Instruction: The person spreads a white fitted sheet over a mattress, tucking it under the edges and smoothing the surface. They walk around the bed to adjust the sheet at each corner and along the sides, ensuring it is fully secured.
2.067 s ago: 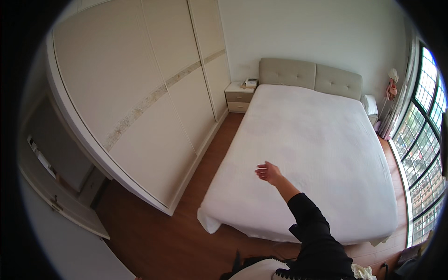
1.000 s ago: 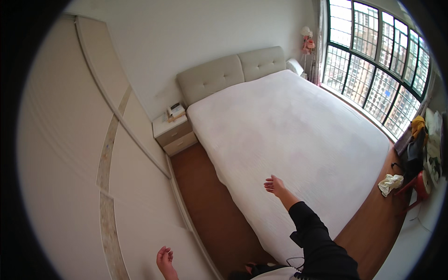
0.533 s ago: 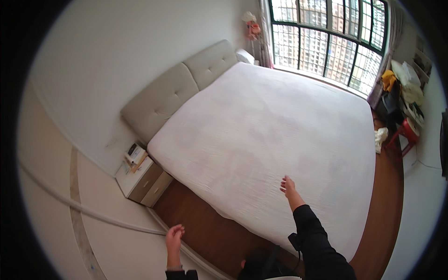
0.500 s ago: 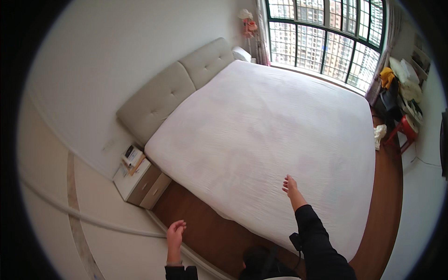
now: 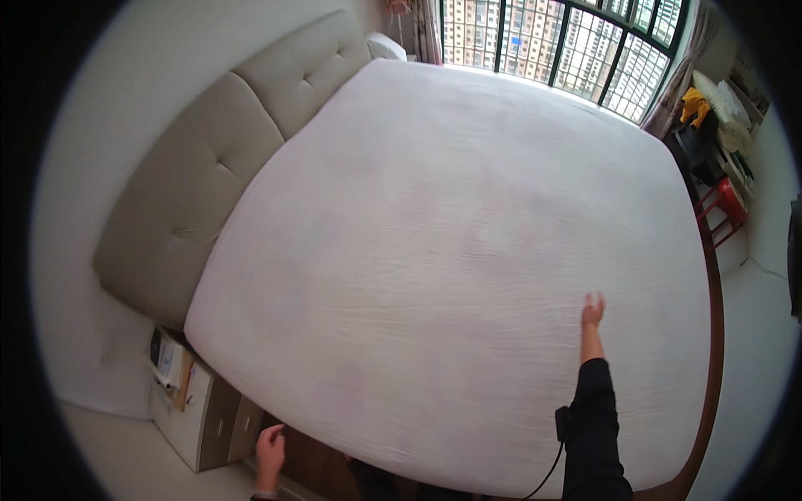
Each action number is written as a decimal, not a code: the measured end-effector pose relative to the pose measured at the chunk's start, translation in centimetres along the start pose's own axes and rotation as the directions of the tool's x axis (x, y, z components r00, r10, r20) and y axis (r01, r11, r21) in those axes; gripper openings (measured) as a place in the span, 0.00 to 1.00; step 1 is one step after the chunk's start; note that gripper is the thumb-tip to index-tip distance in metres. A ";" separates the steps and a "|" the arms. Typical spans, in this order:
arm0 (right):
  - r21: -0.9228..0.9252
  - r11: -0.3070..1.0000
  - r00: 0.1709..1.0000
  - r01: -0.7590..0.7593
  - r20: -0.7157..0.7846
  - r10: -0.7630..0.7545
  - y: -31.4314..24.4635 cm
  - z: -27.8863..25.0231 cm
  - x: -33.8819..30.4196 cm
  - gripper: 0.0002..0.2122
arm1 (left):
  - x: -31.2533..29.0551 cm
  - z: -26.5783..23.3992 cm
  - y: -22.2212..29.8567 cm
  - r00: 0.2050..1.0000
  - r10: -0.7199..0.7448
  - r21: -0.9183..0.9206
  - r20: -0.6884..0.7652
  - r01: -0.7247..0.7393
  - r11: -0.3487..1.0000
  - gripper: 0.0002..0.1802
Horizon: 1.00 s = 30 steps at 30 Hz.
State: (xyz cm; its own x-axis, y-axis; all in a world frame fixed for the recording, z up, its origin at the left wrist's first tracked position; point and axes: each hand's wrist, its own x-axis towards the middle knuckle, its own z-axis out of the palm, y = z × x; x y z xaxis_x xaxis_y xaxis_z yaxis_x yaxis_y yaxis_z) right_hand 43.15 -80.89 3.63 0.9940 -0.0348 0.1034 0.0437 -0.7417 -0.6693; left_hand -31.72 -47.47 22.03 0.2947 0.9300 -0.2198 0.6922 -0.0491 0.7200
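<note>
A wide bed mattress [image 5: 468, 250] in a pale pinkish-white fitted sheet fills most of the view, its surface lightly wrinkled. Above its near right part my right hand [image 5: 592, 311] reaches out, fingers spread and holding nothing; whether it touches the sheet I cannot tell. A dark sleeve covers that arm, with a small black device and a cable beside it. Low on the left, my left hand [image 5: 270, 452] is by the bed's near edge, next to the nightstand [image 5: 196, 426]. Its fingers are loosely bent, with nothing visible in them.
The beige tufted headboard [image 5: 192, 175] stands against the left wall. Books and papers [image 5: 170, 359] lie on the nightstand. At the far right are a red stool [image 5: 725, 200] and piled belongings [image 5: 710, 117]. A barred window [image 5: 551, 37] is at the back.
My view has come closer to the bed, which now looks larger. My right hand has moved farther right over the sheet. My left hand appears lower and farther left, nearer the nightstand.
</note>
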 end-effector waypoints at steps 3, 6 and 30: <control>0.035 0.992 0.975 -0.118 -0.184 0.122 -4.0 4.0 1.6 0.26 | 6.0 -3.6 -2.2 1.000 -0.028 0.102 0.000 0.027 0.994 0.13; 0.023 0.945 0.938 0.326 -0.129 -0.321 -18.2 16.2 -6.2 0.22 | 16.3 -4.4 0.3 0.975 0.188 0.188 0.119 -0.208 0.960 0.13; -0.202 0.654 0.675 0.729 0.051 -0.736 -42.2 38.0 -15.0 0.24 | 58.1 0.5 -1.4 0.902 0.425 0.795 0.077 -0.313 0.520 0.31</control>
State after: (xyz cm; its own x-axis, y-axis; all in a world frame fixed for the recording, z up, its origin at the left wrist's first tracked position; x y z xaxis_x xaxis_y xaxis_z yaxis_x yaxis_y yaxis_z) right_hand 30.25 -23.61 2.32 0.6439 0.5568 0.5248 0.7329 -0.6459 -0.2139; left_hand -15.27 6.47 7.93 0.6106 0.7899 0.0576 0.7915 -0.6060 -0.0799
